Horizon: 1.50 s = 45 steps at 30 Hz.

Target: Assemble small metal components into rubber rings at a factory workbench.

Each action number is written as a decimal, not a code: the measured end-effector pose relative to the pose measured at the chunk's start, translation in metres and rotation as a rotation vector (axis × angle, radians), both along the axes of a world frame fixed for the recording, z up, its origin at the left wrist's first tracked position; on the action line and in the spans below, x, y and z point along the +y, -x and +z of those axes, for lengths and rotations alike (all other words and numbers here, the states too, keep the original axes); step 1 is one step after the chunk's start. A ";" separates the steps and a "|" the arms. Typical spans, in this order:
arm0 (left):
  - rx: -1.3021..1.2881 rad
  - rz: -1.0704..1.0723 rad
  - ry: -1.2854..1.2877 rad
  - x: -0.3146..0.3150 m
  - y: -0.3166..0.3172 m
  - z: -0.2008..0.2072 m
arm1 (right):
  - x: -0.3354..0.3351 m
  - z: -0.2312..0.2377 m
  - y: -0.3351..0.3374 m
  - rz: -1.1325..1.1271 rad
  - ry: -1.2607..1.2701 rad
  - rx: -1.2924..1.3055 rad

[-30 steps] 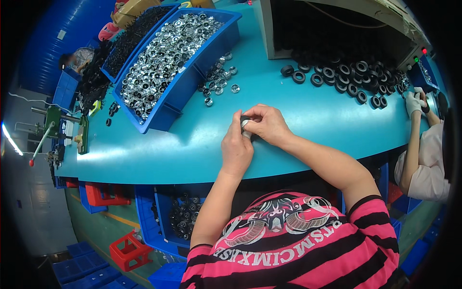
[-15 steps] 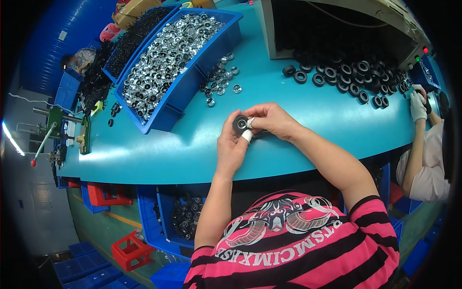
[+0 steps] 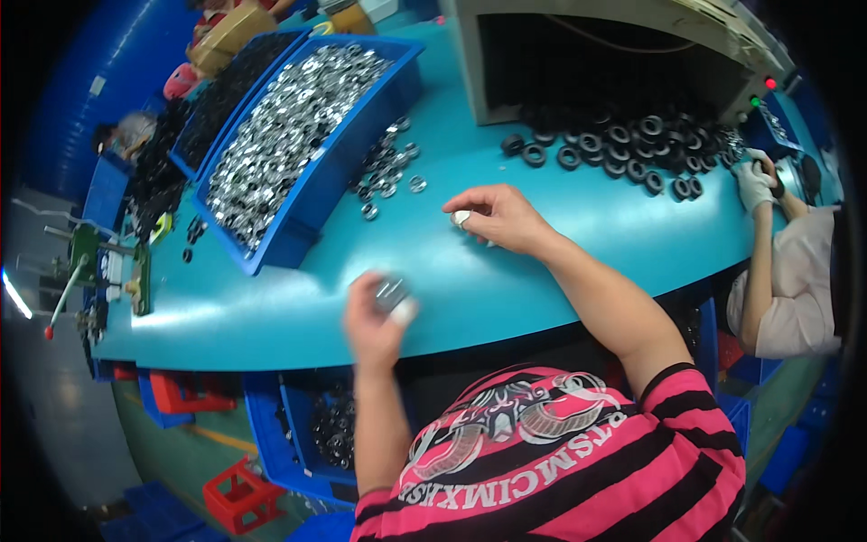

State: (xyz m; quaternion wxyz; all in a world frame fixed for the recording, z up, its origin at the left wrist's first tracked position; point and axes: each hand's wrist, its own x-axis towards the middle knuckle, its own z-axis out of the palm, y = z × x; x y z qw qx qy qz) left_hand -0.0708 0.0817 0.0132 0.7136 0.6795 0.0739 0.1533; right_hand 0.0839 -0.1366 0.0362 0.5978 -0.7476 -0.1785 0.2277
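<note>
My left hand [image 3: 370,327], smeared by motion, is low over the near edge of the table. Its fingers close round a small black wheel [image 3: 390,291], which is blurred too. A white cover sits on the thumb. Farther right and higher, my right hand [image 3: 506,219] hovers above the teal table [image 3: 452,298]. Its index finger reaches left over the white-covered thumb and the other fingers curl under; whatever they may hold is hidden. Left of it lie several loose silvery hubs [image 3: 388,167], beside a long blue bin [image 3: 293,212] heaped with the same hubs.
Black rings [image 3: 623,149] are piled before a pale machine housing [image 3: 470,68] at the back right. A co-worker's gloved hand [image 3: 757,185] works at the far right. A green hand press [image 3: 86,262] stands at the left. Below the table edge sits a blue bin [image 3: 271,397] of dark parts.
My hands were together on the black wheel; they have parted. The left hand has carried the wheel left and toward me. The right hand has let go of it and stays over the table.
</note>
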 end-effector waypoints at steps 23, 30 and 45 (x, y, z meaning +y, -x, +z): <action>-0.063 -0.021 -0.447 -0.026 -0.004 0.029 | 0.045 0.024 0.024 0.407 -0.198 0.271; -0.008 0.064 -0.475 -0.022 0.005 0.036 | 0.061 -0.018 -0.030 -0.083 0.273 -0.809; -0.013 -0.101 0.072 -0.013 0.001 0.016 | 0.047 -0.016 -0.013 0.089 0.325 -0.572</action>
